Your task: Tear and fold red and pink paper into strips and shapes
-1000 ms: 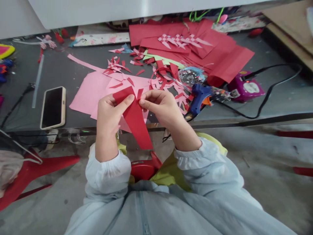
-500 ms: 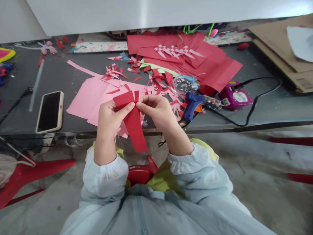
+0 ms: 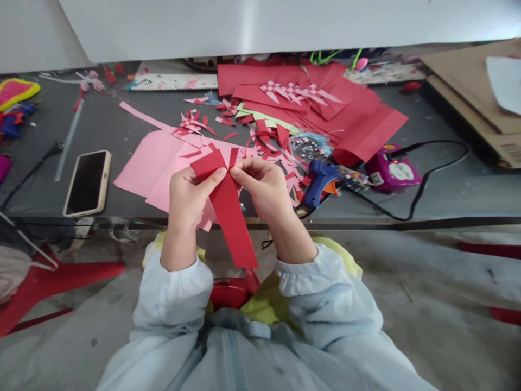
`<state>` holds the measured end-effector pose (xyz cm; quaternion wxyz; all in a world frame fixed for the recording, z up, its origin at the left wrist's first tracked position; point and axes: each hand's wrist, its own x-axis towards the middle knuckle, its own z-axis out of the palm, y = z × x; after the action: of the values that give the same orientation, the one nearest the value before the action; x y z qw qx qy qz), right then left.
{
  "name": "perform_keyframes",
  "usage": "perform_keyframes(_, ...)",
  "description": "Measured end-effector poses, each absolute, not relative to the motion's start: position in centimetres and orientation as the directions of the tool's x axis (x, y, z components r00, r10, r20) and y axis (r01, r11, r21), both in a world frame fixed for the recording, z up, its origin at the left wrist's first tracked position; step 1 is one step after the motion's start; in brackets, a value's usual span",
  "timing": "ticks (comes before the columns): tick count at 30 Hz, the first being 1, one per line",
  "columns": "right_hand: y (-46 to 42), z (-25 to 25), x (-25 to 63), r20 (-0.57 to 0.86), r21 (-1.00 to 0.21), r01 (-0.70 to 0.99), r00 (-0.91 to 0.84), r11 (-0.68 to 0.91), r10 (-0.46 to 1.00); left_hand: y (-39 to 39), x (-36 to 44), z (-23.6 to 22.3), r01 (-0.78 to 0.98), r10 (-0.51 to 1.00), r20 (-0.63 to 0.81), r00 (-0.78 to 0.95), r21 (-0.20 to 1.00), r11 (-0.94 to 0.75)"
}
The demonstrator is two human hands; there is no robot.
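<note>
A long red paper strip (image 3: 232, 212) hangs down between my hands at the near edge of the grey table (image 3: 93, 125). My left hand (image 3: 188, 196) pinches its upper left part with the thumb on top. My right hand (image 3: 262, 187) pinches a narrow cut tab at the strip's top right. Both hands are closed on the paper, thumbs almost touching. Behind them lie pink paper sheets (image 3: 152, 163) and red scraps.
A phone (image 3: 87, 182) lies at the left. A blue glue gun (image 3: 321, 182) and a purple device (image 3: 393, 172) with a black cable sit at the right. Red paper sheets (image 3: 325, 103) cover the back; cardboard (image 3: 468, 87) lies far right. Red stools stand below.
My hands and the red strip have stayed together; the strip's lower end now hangs a little lower and more to the right. The camera shifted slightly.
</note>
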<state>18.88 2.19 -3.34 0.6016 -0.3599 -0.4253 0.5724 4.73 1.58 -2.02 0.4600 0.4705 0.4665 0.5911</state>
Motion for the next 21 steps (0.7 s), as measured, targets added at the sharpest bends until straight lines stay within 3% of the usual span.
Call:
perform_keyframes(7,2.35,-2.85,19.86,-0.003,-0.939,-0.339,-0.155,-0.056,0.988,1.49,4.3,-1.81,-0.082,0.995,0.066,-0.077,0.994,-0.073)
perform_keyframes(12,2.38,-2.92,19.85,0.017,-0.949,-0.313,-0.125,-0.023,0.992,1.5,3.92,-1.65,0.007,0.999,0.05,-0.01,0.999,-0.05)
perform_keyframes(21,2.43,-3.63,19.06,0.053,-0.943,-0.331,-0.022,0.043,0.998,1.6,4.62,-2.16,-0.086,0.994,0.051,-0.101,0.995,-0.06)
